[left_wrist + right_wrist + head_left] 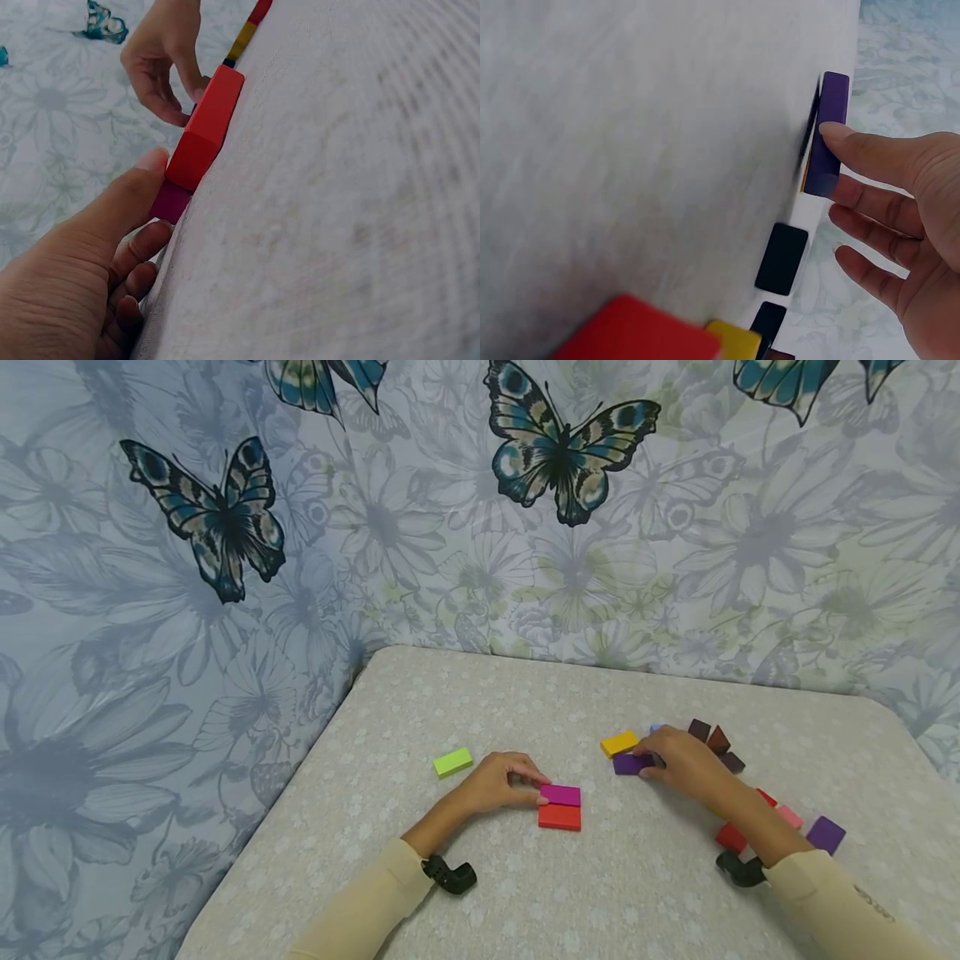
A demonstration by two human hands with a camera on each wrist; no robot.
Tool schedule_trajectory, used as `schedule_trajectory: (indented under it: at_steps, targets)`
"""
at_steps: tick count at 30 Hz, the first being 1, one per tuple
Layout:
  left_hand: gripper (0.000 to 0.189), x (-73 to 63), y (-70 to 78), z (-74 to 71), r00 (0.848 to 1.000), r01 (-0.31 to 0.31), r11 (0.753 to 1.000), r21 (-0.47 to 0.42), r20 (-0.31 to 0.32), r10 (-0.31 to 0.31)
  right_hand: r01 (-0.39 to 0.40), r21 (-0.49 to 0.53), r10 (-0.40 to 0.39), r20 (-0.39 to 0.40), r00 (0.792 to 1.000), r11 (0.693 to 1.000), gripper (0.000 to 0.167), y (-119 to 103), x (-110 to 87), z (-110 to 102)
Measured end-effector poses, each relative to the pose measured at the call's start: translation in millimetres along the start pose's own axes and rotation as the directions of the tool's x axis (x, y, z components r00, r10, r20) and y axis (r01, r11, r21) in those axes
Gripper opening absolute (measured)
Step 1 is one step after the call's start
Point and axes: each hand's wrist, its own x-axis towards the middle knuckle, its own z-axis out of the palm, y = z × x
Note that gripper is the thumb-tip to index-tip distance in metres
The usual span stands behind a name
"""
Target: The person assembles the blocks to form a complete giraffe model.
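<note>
While the right hand point(678, 764) pinches the purple block point(632, 764), the left hand point(498, 783) holds the pink block point(560, 794).

The purple block lies to the right of the pink block and a bit farther back, apart from it, and both have their long sides running left to right. The right hand is nearer to the purple one, and its grip pinches the right end; I cannot tell if it is lifted. The left grip pinches the pink block's left end, and the red block point(559, 817) touches its front side. The bench point(487, 702) is pale and flowery, and big butterflies point(567, 452) cover the wall point(450, 602).
</note>
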Motion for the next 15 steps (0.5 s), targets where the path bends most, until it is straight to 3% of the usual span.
schedule_trajectory:
  at_steps: [6,15]
  targets:
    - [0.032,0.9,-1.6,0.3,1.0,-0.017,1.0,0.022,0.004,0.017,0.03,0.031,-0.028,-0.054,0.998,0.999,0.027,-11.5,-4.2,-1.7]
    - [0.03,0.8,-2.6,0.8,1.0,-0.01,0.999,0.045,0.01,0.009,0.003,0.08,-0.004,0.013,1.0,0.997,0.027,-36.5,-11.7,1.2]
